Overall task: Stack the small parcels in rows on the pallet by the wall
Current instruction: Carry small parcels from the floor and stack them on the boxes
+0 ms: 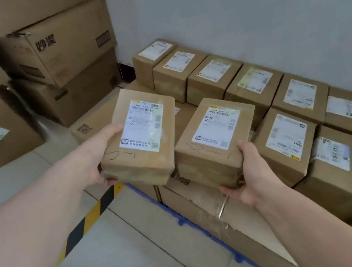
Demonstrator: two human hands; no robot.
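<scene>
Two boxy, brown-taped, white-labelled parcels: I see left hand (101,158) gripping left parcel (141,138) ("B027"), right hand (252,174) gripping right parcel (213,143).

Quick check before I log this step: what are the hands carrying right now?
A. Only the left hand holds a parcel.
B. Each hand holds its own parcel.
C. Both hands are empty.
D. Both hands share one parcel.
B: the left hand grips the left parcel at its near left corner, and the right hand grips the right parcel at its near right corner, labels facing up.
</scene>
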